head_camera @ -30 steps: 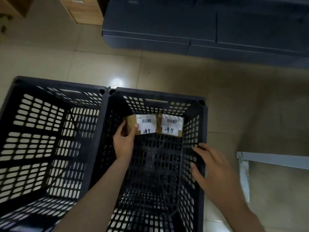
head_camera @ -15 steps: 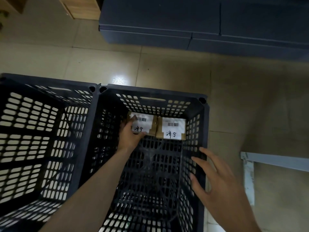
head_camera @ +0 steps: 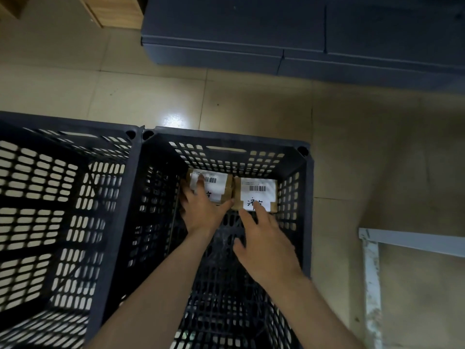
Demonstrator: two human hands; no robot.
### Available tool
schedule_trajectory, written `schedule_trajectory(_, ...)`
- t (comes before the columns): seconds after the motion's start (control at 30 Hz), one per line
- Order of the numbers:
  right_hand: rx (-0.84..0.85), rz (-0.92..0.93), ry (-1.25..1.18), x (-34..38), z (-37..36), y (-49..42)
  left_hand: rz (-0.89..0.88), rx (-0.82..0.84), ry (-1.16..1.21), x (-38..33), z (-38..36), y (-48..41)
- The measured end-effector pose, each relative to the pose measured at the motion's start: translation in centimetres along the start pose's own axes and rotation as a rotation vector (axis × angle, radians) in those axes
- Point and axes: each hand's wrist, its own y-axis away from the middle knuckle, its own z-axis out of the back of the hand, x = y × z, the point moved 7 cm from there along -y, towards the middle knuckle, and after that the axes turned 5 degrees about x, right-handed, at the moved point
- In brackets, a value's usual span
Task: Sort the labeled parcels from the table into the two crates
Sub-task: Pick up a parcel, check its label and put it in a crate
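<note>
Left hand [head_camera: 201, 210]: fingers straight and spread, laid flat on top of the left parcel [head_camera: 217, 188], covering part of its white label. The thumb is extended along the parcel's near edge toward the seam between the two parcels. Nothing is clasped.

Right hand [head_camera: 266, 243]: open, fingers straight and slightly fanned, holding nothing. The fingertips overlap the near edge of the right parcel [head_camera: 259, 190]; actual contact cannot be confirmed.

Both parcels are brown boxes with barcoded white labels and handwritten characters. They lie side by side, touching, on the bottom of the right crate [head_camera: 226, 137], against its far wall. Both forearms reach down into this crate.

The left crate [head_camera: 63, 122], also of black slotted plastic, stands with its rim touching the right crate's; no parcel is visible inside it.

The crates sit on a beige tiled floor [head_camera: 251, 104] with one bright light reflection. Beyond them is a dark grey cabinet [head_camera: 276, 34], with wooden furniture [head_camera: 118, 11] to its left. A white metal frame [head_camera: 370, 260] stands to the right.
</note>
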Motion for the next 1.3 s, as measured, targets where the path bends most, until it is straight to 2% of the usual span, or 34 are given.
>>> schedule_trajectory(0.23, 0.3, -0.237, 0.0, -3.0, -4.8, -6.1, 0.028, -0.016, 0.069, 0.1, -0.6, -0.4)
schedule_trajectory(0.33, 0.375, -0.261, 0.021, -3.9, -6.1, -6.9, 0.027, -0.038, 0.105, 0.2, -0.3, -0.2)
schedule_trajectory(0.6, 0.301, -0.235, 0.069, -4.0, -8.4, -7.1, 0.006, -0.096, 0.149, -0.3, 0.3, -0.5)
schedule_trajectory(0.77, 0.284, -0.173, 0.119, -3.7, -8.7, -7.7, 0.062, -0.104, 0.19, 0.4, 0.4, -1.1)
schedule_trajectory(1.07, 0.285, -0.198, 0.174, -3.5, -9.0, -8.3, 0.011, -0.085, 0.192, 0.3, 0.3, -1.5)
schedule_trajectory(1.17, 0.28, -0.209, 0.194, -3.3, -8.9, -8.4, -0.009, -0.059, 0.106, 0.3, 0.4, -1.4)
schedule_trajectory(1.3, 0.31, -0.221, 0.218, -3.4, -8.2, -8.3, -0.047, -0.065, -0.12, 0.9, 1.0, -0.3)
